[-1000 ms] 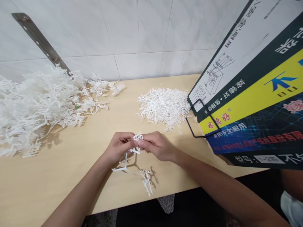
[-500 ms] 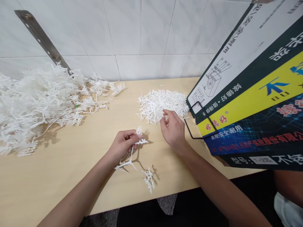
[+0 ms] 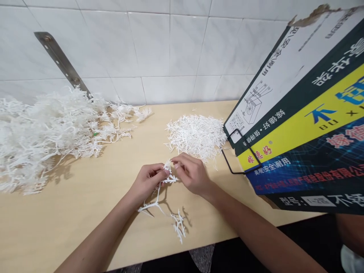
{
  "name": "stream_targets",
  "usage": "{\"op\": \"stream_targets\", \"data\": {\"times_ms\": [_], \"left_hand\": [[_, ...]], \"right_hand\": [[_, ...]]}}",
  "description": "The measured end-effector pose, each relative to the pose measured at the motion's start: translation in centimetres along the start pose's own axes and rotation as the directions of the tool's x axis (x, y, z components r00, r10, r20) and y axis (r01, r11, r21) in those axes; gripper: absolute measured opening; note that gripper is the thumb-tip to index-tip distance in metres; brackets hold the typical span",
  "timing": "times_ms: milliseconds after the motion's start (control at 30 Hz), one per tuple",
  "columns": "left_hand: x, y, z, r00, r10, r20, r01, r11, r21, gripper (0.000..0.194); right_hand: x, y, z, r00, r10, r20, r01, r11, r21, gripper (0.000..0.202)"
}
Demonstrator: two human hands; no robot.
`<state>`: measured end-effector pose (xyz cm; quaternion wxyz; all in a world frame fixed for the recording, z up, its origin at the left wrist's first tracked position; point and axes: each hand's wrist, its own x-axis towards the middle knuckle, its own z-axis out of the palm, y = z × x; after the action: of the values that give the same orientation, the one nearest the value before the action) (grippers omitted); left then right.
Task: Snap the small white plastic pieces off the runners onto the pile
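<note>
Right hand [image 3: 193, 175], over the pile of white snippets [image 3: 197, 137] half a second ago, now back at the tips of the white branched sprig [image 3: 171, 179], fingers curled, thumb near forefinger, grip on anything unclear; left hand [image 3: 150, 179] pinches the sprig above the desk [image 3: 57, 231]. Pale desk along a tiled wall [image 3: 182, 45], metal bracket [image 3: 61, 62] behind a tangled white heap [image 3: 51, 127]. Printed cardboard box [image 3: 284, 127] right of the pile, contents hidden.
</note>
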<state>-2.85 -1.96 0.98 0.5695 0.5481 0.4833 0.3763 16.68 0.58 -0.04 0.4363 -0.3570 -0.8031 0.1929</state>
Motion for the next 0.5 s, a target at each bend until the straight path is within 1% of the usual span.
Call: {"op": "stream_targets", "data": {"times_ms": [67, 100, 133, 167, 300, 333, 400, 500], "left_hand": [[0.15, -0.26, -0.12, 1.0, 0.024, -0.018, -0.024, 0.999, 0.024, 0.033], [0.19, -0.38, -0.17, 0.999, 0.039, -0.025, -0.038, 0.998, 0.044, 0.032], [0.22, -0.47, -0.21, 0.998, 0.053, -0.03, -0.051, 0.997, 0.065, 0.031], [0.22, -0.53, -0.24, 0.997, 0.064, -0.035, -0.061, 0.994, 0.087, 0.031], [0.16, -0.47, -0.41, 0.994, 0.108, -0.023, -0.099, 0.968, 0.232, 0.035], [0.14, -0.41, -0.49, 0.993, 0.116, -0.01, -0.109, 0.954, 0.279, 0.036], [0.11, -0.31, -0.7, 0.991, 0.132, 0.025, -0.132, 0.92, 0.37, 0.038], [0.04, -0.18, -1.05, 0.986, 0.14, 0.089, -0.165, 0.869, 0.467, 0.035]], "right_hand": [[0.25, 0.06, -0.06, 0.98, 0.06, 0.191, -0.08, 0.992, 0.097, 0.018], [0.34, 0.14, -0.06, 0.966, 0.078, 0.247, -0.111, 0.986, 0.126, 0.018], [0.4, 0.23, -0.04, 0.959, 0.091, 0.267, -0.135, 0.98, 0.15, 0.02], [0.43, 0.32, 0.03, 0.961, 0.104, 0.257, -0.151, 0.974, 0.171, 0.02], [0.32, 0.51, 0.36, 0.981, 0.118, 0.155, -0.152, 0.96, 0.234, 0.02], [0.3, 0.54, 0.38, 0.981, 0.123, 0.15, -0.156, 0.96, 0.234, 0.02], [0.35, 0.61, 0.22, 0.968, 0.146, 0.204, -0.193, 0.954, 0.231, 0.021], [0.54, 0.79, -0.32, 0.915, 0.17, 0.365, -0.252, 0.949, 0.189, 0.025]]}}
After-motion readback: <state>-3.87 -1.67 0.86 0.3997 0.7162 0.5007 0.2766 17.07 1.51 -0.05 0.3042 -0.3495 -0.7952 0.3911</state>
